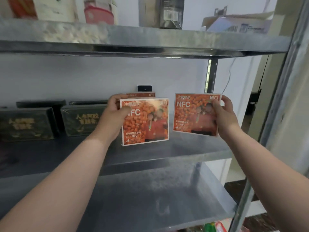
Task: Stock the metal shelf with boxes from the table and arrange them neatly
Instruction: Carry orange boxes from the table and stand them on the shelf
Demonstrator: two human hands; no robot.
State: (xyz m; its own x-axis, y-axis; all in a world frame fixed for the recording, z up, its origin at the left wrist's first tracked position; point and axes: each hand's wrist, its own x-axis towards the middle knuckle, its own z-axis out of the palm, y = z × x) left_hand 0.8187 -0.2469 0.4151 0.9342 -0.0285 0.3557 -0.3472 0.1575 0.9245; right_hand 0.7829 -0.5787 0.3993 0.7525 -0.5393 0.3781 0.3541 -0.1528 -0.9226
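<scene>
Metal shelf [192,148], middle tier partly stocked.
We see two dark green gift boxes [26,124] standing at its left, and orange NFC juice boxes [147,121] upright near the middle, another orange box [140,94] just behind; the right one [195,114] seems raised.

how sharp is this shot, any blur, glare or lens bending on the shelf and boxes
Head view: soft overall; the gold lettering on the dark green boxes is smeared; the orange NFC box in the left hand shows pale glare across its top; the one in the right hand reads clearer; the metal shelf's right upright leans from wide-angle distortion; items on the top shelf are blurred.
</scene>
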